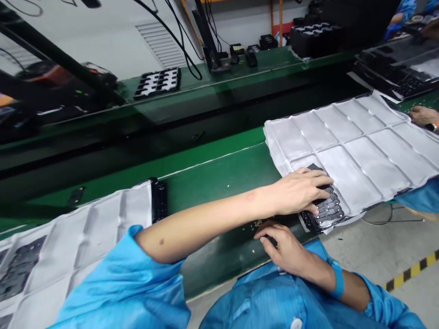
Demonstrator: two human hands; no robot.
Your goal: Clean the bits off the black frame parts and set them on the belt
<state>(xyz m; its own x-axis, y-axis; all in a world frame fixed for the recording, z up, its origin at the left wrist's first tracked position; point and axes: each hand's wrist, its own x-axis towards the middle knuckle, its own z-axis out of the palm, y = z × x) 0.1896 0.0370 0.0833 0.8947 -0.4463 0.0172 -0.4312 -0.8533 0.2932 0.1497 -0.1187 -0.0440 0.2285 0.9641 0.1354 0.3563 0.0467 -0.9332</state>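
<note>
Your left hand (302, 189) reaches across your body to the right, forearm stretched nearly level, palm down, fingers spread flat on one dark keypad panel (324, 208). The hand presses on the panel rather than gripping it. The panel lies at the near left corner of a white padded sheet (363, 151), partly tucked into it, its long axis running from far-left to near-right, with the rows of keys showing at its near end by the desk's front edge.

Your right hand (284, 246) sits lower, at the front edge of the green desk (212, 178), wrist bent, fingers curled toward a small dark object; whether it is clamped on it you cannot tell. A blue wrist strap (339, 278) circles that forearm.

Two white padded sheets are in view: the one on the right, quilted into rectangular pockets, and a second sheet (85, 233) at the lower left, through which dark panels show faintly; a black tray edge (158, 201) sticks out at its far corner.

One black moulded tray (158, 83) lies on the far green strip. Stacked black trays (315, 39) stand farther right. Another person's hand (423, 115) rests at the right edge, beside the right-hand sheet.
</note>
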